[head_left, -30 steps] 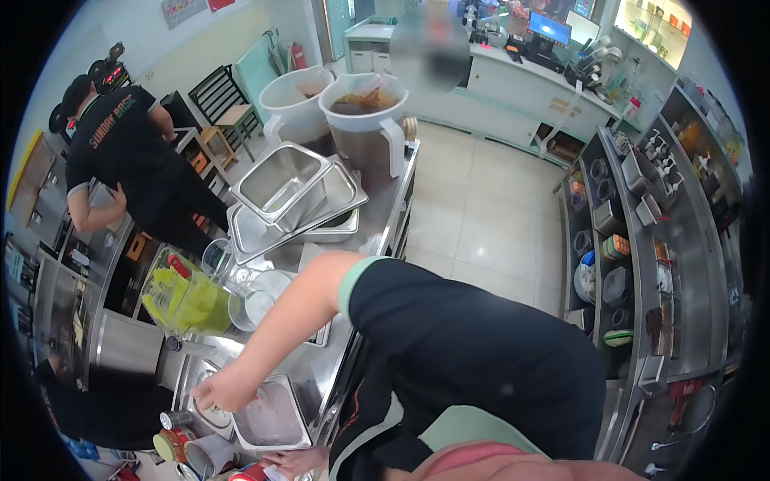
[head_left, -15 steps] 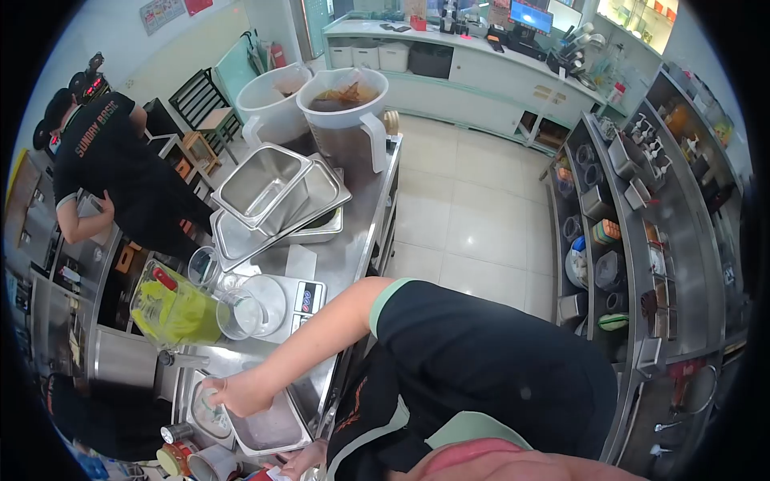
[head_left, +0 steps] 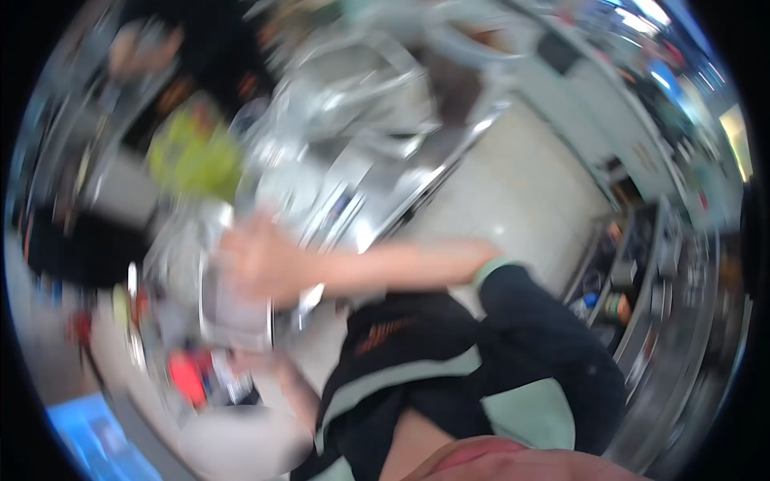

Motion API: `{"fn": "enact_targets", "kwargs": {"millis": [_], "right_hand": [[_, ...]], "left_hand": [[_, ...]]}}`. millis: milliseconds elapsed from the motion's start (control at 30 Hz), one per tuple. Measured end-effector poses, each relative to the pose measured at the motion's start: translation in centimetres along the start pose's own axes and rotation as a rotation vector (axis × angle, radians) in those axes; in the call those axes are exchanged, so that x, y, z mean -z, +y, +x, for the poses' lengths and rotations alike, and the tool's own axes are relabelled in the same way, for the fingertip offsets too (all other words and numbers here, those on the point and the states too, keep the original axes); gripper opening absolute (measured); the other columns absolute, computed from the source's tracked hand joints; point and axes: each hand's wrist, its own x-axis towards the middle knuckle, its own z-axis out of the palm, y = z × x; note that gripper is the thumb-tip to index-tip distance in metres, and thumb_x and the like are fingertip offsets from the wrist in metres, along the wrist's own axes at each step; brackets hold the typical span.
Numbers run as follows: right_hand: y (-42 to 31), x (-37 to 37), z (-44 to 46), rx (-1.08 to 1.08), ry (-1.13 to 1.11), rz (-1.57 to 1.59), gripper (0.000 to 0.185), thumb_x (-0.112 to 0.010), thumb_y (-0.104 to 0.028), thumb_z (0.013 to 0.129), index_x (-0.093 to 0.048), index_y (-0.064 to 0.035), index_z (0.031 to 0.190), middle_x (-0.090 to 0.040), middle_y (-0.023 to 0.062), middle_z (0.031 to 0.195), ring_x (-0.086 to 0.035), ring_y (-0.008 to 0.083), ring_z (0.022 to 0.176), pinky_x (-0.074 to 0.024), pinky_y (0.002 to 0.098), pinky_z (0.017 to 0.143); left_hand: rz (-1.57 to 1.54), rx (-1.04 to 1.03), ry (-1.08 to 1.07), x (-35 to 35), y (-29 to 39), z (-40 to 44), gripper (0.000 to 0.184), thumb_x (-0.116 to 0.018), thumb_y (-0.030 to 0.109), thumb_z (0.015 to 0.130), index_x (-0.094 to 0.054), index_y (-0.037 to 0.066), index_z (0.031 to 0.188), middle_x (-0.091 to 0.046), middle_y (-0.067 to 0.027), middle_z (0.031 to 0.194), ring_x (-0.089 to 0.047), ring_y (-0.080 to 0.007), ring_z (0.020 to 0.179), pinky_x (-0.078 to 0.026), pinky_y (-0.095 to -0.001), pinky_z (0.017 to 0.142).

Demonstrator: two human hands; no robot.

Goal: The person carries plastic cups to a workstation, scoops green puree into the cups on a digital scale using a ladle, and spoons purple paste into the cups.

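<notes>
My right hand (head_left: 265, 258) reaches across a steel pan (head_left: 237, 317) on the counter. It is badly smeared by motion, and its fingers and anything in them cannot be made out. Lower in the picture, my left hand (head_left: 255, 362) is beside the near end of the pan, close to a bright red item (head_left: 188, 377) and a blurred white item (head_left: 228, 377). Whether it holds either of them cannot be told. Above the pan stands a clear jug of yellow-green contents (head_left: 192, 152). A scale (head_left: 341, 204) is to its right.
Stacked steel pans (head_left: 353, 88) and a large jug of dark liquid (head_left: 457, 76) stand farther along the counter. A co-worker in dark clothes (head_left: 212, 48) is at the upper left. Another dark-clothed shape (head_left: 84, 244) is at the left. Shelving (head_left: 642, 289) lines the right.
The view has swung and blurred, so the counter appears turned and higher up. My right hand now appears over the pan rather than at its far left side. More of my left forearm shows.
</notes>
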Motion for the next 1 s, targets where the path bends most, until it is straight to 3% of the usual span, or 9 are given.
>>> {"fn": "enact_targets", "kwargs": {"millis": [133, 167, 233, 467, 767, 833, 900, 933, 1000], "right_hand": [[4.9, 15.0, -4.6, -0.102, 0.214, -0.058, 0.015, -0.066, -0.019, 0.074, -0.069, -0.0116, 0.086, -0.063, 0.0095, 0.108, -0.055, 0.0271, 0.102, -0.0331, 0.0369, 0.088], [6.3, 15.9, -6.9, -0.161, 0.144, 0.009, 0.020, -0.065, -0.027, 0.075, -0.069, -0.0129, 0.089, -0.061, 0.0094, 0.110, -0.052, 0.0278, 0.105, -0.0299, 0.0379, 0.092], [6.2, 14.9, -12.2, -0.282, -0.081, -0.088, 0.028, -0.066, -0.032, 0.071, -0.069, -0.0159, 0.094, -0.052, 0.0120, 0.123, -0.045, 0.0311, 0.112, -0.0290, 0.0438, 0.092], [12.1, 2.9, -19.8, -0.352, -0.235, -0.075, 0.046, -0.065, -0.041, 0.070, -0.067, -0.0217, 0.112, -0.029, 0.0175, 0.143, -0.030, 0.0354, 0.125, -0.0259, 0.0501, 0.092], [11.6, 1.7, -13.5, -0.331, -0.491, -0.207, 0.047, -0.067, -0.037, 0.064, -0.071, -0.0150, 0.105, -0.025, 0.0125, 0.149, -0.023, 0.0345, 0.135, -0.0240, 0.0531, 0.097], [10.1, 3.1, -10.4, -0.324, -0.490, -0.254, 0.041, -0.066, -0.036, 0.068, -0.072, -0.0113, 0.100, -0.040, 0.0120, 0.142, -0.035, 0.0300, 0.130, -0.0312, 0.0451, 0.096], [8.1, 4.9, -5.5, -0.450, -0.878, 0.183, 0.035, -0.063, -0.038, 0.075, -0.072, -0.0109, 0.096, -0.061, 0.0066, 0.114, -0.050, 0.0240, 0.116, -0.0377, 0.0427, 0.089], [5.1, 4.5, -3.7, -0.419, -0.571, 0.348, 0.025, -0.061, -0.033, 0.080, -0.071, -0.0120, 0.089, -0.065, 0.0003, 0.082, -0.057, 0.0191, 0.096, -0.0414, 0.0396, 0.082], [1.4, 2.2, 1.5, 0.116, -0.237, 0.113, 0.020, -0.061, -0.030, 0.083, -0.070, -0.0120, 0.083, -0.061, 0.0019, 0.074, -0.054, 0.0208, 0.092, -0.0387, 0.0408, 0.082]], "left_hand": [[-0.103, 0.032, 0.098, 1.6, 3.2, -2.2, 0.051, -0.028, 0.044, 0.097, -0.021, 0.006, 0.131, -0.034, -0.0237, 0.137, -0.028, -0.0383, 0.136, -0.018, -0.0478, 0.113], [-0.025, 0.013, 0.126, 4.4, 3.6, -3.5, 0.067, -0.026, 0.046, 0.096, -0.006, 0.003, 0.143, -0.007, -0.0205, 0.151, -0.024, -0.0412, 0.137, -0.018, -0.0534, 0.112], [0.065, -0.050, 0.179, 3.3, 4.8, -4.4, 0.065, -0.023, 0.047, 0.097, -0.007, 0.003, 0.143, -0.003, -0.0156, 0.153, -0.028, -0.0387, 0.136, -0.018, -0.0548, 0.112], [0.015, -0.229, 0.307, 0.3, 9.1, -8.6, 0.035, -0.032, 0.028, 0.095, -0.024, 0.012, 0.125, -0.026, -0.0147, 0.140, -0.040, -0.0387, 0.127, -0.031, -0.0576, 0.103], [0.073, -0.189, 0.333, 2.6, 6.9, -0.7, 0.060, -0.024, 0.040, 0.097, -0.017, 0.000, 0.142, -0.031, -0.0187, 0.140, -0.047, -0.0366, 0.120, -0.044, -0.0494, 0.091], [0.017, -0.161, 0.212, 3.5, 4.6, 1.0, 0.061, -0.023, 0.040, 0.097, -0.020, -0.002, 0.141, -0.037, -0.0200, 0.135, -0.046, -0.0354, 0.122, -0.042, -0.0485, 0.095], [0.018, -0.091, 0.204, 2.7, 3.6, 2.5, 0.063, -0.022, 0.043, 0.096, -0.022, -0.002, 0.140, -0.037, -0.0204, 0.135, -0.045, -0.0342, 0.123, -0.040, -0.0475, 0.098], [0.028, -0.001, 0.178, 2.6, 3.1, 2.9, 0.065, -0.022, 0.045, 0.096, -0.024, -0.003, 0.140, -0.038, -0.0208, 0.136, -0.044, -0.0330, 0.124, -0.038, -0.0465, 0.100], [-0.064, 0.176, 0.090, 2.6, 2.4, 3.9, 0.068, -0.023, 0.048, 0.094, -0.027, -0.003, 0.139, -0.039, -0.0209, 0.137, -0.043, -0.0323, 0.125, -0.036, -0.0450, 0.102]]}}
